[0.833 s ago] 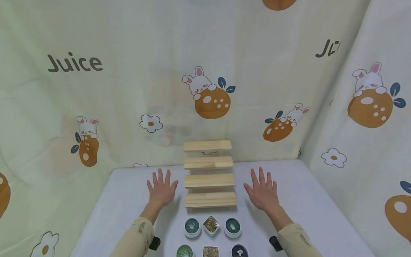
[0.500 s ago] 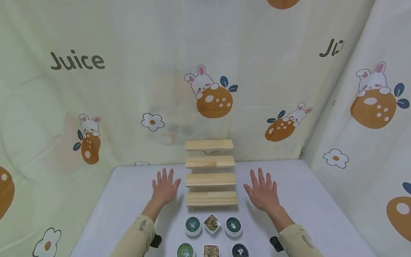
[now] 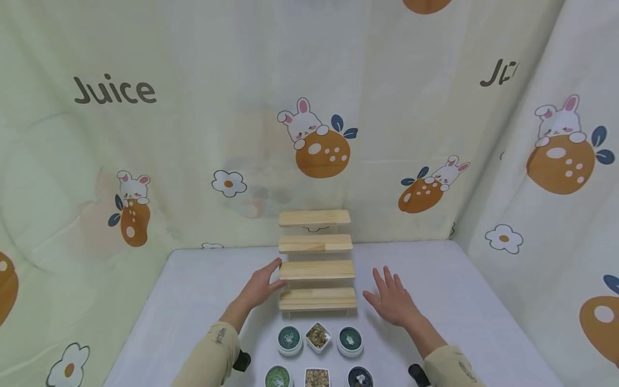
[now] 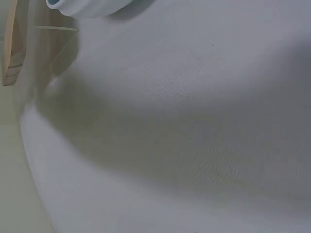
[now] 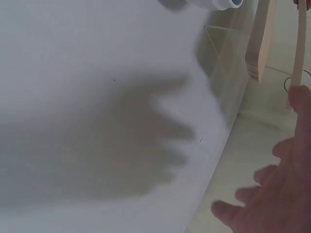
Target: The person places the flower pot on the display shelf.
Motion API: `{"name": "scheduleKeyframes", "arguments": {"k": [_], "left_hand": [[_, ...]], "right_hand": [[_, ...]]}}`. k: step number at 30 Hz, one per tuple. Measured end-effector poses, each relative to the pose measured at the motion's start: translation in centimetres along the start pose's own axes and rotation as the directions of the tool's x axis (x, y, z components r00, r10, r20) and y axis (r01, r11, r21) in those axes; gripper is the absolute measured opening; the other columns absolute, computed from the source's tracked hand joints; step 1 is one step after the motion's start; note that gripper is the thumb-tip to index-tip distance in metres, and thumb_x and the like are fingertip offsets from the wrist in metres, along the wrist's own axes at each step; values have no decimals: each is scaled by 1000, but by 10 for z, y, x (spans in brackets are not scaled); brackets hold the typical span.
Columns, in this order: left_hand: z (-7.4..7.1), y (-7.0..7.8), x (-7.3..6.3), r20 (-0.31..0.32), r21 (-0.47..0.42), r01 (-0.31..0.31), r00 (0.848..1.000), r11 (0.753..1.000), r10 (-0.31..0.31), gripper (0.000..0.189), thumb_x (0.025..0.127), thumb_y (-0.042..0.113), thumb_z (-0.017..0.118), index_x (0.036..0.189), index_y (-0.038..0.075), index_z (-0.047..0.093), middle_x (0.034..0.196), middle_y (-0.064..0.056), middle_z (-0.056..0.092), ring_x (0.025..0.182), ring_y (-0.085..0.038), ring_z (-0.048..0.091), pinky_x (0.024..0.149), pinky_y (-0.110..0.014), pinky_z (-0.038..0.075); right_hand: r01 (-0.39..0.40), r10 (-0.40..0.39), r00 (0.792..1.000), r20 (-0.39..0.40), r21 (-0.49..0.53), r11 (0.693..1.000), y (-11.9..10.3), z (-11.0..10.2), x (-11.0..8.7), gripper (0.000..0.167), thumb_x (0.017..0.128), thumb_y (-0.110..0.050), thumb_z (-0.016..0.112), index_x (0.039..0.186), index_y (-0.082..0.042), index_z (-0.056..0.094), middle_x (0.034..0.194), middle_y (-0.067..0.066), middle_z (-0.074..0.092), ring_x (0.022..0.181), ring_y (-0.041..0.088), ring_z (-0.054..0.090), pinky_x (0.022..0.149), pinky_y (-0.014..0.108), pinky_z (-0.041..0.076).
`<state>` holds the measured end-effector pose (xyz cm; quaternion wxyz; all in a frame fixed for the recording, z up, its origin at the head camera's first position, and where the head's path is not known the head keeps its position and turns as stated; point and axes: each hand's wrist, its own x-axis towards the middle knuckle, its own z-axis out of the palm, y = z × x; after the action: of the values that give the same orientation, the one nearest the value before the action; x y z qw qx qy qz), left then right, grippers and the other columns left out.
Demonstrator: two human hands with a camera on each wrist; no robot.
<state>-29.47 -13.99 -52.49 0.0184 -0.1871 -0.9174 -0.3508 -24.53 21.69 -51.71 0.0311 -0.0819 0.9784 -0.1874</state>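
A rack of several stepped pale wooden shelves [image 3: 316, 271] stands mid-table in the head view. My left hand [image 3: 258, 286] is at the rack's left side, its thumb and forefinger straight and apart at the end of the second shelf from the front; its other fingers are hidden, and I cannot tell whether it touches the wood. To the right of the rack, my right hand [image 3: 393, 302] hovers with fingers spread, holding nothing. In the right wrist view, my right hand [image 5: 277, 194] has its thumb near a shelf end. The left wrist view shows a wooden shelf end [image 4: 15, 43] but no hand.
In front of the rack sit round white jars with green or dark contents, among them a left jar [image 3: 289, 340] and a right jar [image 3: 350, 341]. Between them are a diamond-turned dish [image 3: 318, 337] and a square dish [image 3: 317, 378]. A patterned curtain [image 3: 232, 123] hangs behind the white table [image 3: 193, 301].
My left hand has moved right to the rack's side and turned, its fingers no longer spread upward. My right hand has shifted slightly toward the rack and tilted. The rack stays put.
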Motion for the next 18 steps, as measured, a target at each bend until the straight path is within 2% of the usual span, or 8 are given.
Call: {"name": "scheduleKeyframes", "arguments": {"k": [4,6,8,10,12,15,18], "left_hand": [[2,-1,1,-5,-6,3,1000,1000,-3,67,91,27,69,142,-7,43,140,-26,50,126,-43,50,106,-53,42],[2,-1,1,0,-16,9,1000,1000,-9,65,91,25,70,142,-6,44,139,-25,51,124,-42,52,104,-52,45],[3,-1,2,0,-20,0,1000,1000,0,63,91,23,70,141,-7,46,137,-26,53,120,-43,55,101,-52,48],[2,-1,3,3,-32,-4,1000,999,4,62,91,22,70,140,-7,47,136,-25,54,120,-42,56,100,-50,49],[2,-2,4,5,-46,3,1000,999,-2,61,90,21,71,140,-7,47,136,-24,54,121,-40,56,101,-47,49],[2,-3,7,-1,-68,5,1000,998,-6,62,90,21,71,139,-8,48,136,-24,55,122,-39,55,102,-44,48],[0,-2,8,-5,-94,3,1000,996,-4,62,90,21,72,139,-8,48,136,-25,54,123,-40,54,103,-45,47]], "right_hand": [[46,-64,990,128,144,989,-2,2,-10,87,95,-50,57,149,10,25,154,34,20,140,54,19,110,67,26],[55,-90,980,175,196,979,-3,3,-16,86,92,-47,63,147,10,31,151,33,29,139,50,26,111,64,28],[69,-106,977,186,192,979,-5,4,-20,80,88,-46,68,142,8,43,143,30,44,134,46,39,109,60,35],[80,-109,978,178,161,984,-6,6,-24,69,86,-44,72,132,5,56,130,24,59,121,41,55,100,56,46],[85,-110,980,167,150,985,-7,7,-28,59,84,-42,74,122,1,64,117,18,67,107,35,64,89,53,53],[113,-144,975,169,178,977,-6,9,-32,51,83,-40,75,116,-1,68,110,14,70,94,30,68,78,49,57],[149,-198,960,198,238,960,-5,11,-35,55,83,-39,75,119,1,65,114,16,68,95,31,68,79,50,57]]}}
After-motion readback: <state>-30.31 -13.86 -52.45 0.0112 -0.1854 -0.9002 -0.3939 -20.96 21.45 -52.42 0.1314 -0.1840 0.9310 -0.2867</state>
